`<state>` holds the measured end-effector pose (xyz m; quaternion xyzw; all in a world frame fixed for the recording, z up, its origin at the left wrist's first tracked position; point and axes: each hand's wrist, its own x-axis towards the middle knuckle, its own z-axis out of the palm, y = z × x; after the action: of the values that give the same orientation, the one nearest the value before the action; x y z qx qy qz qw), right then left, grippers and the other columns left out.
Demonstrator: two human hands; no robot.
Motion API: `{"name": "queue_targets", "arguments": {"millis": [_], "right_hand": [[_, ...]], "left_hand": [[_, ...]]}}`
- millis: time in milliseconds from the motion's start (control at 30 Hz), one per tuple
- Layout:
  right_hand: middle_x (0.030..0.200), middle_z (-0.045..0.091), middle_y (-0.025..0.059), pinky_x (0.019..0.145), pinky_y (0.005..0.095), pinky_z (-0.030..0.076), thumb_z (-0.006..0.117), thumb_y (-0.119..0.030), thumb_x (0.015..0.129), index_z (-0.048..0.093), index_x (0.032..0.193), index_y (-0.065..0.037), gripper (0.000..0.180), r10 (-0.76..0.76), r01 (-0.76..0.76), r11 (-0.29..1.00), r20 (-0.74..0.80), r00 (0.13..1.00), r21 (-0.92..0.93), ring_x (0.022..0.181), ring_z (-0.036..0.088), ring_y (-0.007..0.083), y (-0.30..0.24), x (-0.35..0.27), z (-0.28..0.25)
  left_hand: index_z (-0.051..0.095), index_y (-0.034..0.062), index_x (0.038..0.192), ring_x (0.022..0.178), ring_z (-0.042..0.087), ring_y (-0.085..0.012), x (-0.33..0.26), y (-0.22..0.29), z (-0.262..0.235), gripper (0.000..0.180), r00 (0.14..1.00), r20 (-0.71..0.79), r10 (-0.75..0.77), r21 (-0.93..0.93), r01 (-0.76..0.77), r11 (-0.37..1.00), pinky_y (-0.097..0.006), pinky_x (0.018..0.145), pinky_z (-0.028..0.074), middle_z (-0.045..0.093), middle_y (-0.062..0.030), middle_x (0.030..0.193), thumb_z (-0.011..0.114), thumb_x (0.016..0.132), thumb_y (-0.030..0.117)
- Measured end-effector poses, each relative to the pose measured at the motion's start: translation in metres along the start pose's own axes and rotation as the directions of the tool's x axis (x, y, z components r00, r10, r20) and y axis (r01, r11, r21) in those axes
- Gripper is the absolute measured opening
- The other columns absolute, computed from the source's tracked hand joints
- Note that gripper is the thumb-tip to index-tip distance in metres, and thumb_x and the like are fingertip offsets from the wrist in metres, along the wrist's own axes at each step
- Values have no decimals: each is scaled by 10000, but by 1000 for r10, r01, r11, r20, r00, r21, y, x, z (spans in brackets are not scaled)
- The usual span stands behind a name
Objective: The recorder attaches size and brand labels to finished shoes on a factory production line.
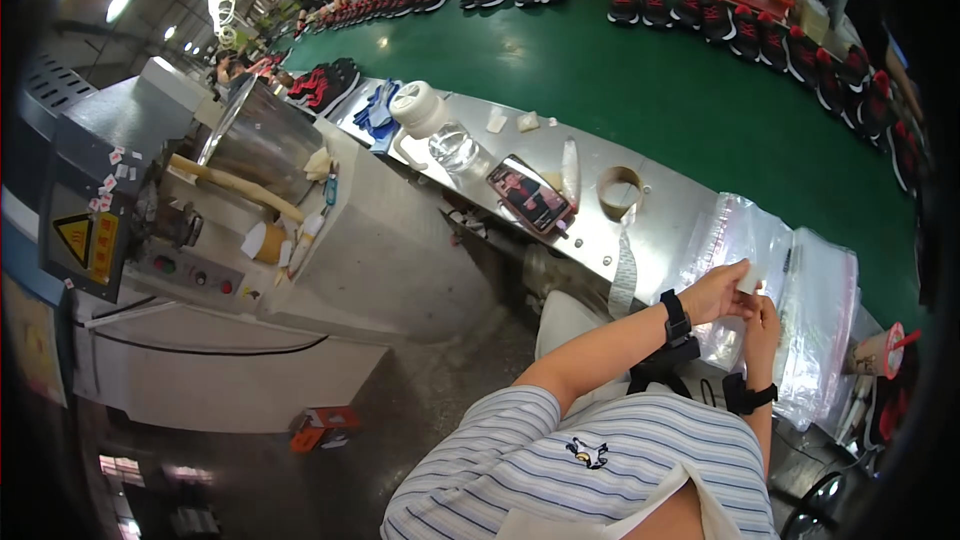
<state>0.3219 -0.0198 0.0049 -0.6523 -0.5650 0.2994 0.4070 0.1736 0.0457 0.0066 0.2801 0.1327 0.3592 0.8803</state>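
Left hand raised over the near edge of the steel worktop, thumb and fingertips pinched narrow on a small white piece. Right hand just below and touching it, fingers curled toward the same white piece; cannot tell whether closed on it or only steadying. Black bands on both wrists. Both hands held above a stack of clear plastic bags spread across the right end of the worktop, reaching from the near edge to the far edge beside the green conveyor belt.

Further left along the worktop: a roll of tape standing near the middle with a strip of labels hanging over the near edge below it, a phone lying flat with its screen lit, a clear water bottle on its side with a white cap, and blue gloves at the far left corner. A cup with a pink straw past the right end of the bags.

Rows of black and red shoes lined up along the far side of the belt. Grey machine with buttons and a yellow warning sticker off the left end, well apart from the hands.
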Motion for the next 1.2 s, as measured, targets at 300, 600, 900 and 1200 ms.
{"name": "queue_targets", "arguments": {"millis": [300, 600, 900, 1200], "right_hand": [[942, 558, 84, 744, 277, 421, 495, -36, 828, 545, 941, -11, 127, -105, 97, 985, 53, 993, 142, 870, 537, 175, -48, -3, -22], [869, 546, 132, 711, 406, 440, 688, -149, 665, 552, 946, -25, 337, -446, 464, 726, 165, 880, -508, 831, 532, 315, -45, -15, 7], [621, 525, 88, 568, 284, 435, 531, -174, 823, 567, 802, -9, 171, 275, -107, 951, -635, 721, 290, 607, 560, 146, -19, -14, -114], [1055, 504, 173, 840, 408, 381, 582, -62, 743, 546, 887, -8, 158, -319, -167, 707, -520, 792, -688, 1001, 466, 335, 15, -56, -120]], "left_hand": [[545, -44, 860, 667, 604, -184, 34, 3, 5, 234, 923, -148, -356, 614, 368, 698, -295, 500, 500, 560, -109, 776, 466, 858, 176], [405, -25, 1185, 868, 555, -176, -51, 36, 33, 391, 905, -357, 232, 676, 79, 733, -287, 743, 472, 516, -114, 1081, 461, 907, 243], [397, 4, 1228, 748, 570, -112, -88, -10, -13, 382, 884, -373, 282, 600, -2, 800, -216, 606, 448, 547, -96, 1066, 482, 868, 96], [586, -4, 948, 741, 511, -101, -178, -7, -118, 207, 562, -535, 631, 809, 125, 575, -262, 657, 396, 597, -21, 844, 537, 832, 161]]}}
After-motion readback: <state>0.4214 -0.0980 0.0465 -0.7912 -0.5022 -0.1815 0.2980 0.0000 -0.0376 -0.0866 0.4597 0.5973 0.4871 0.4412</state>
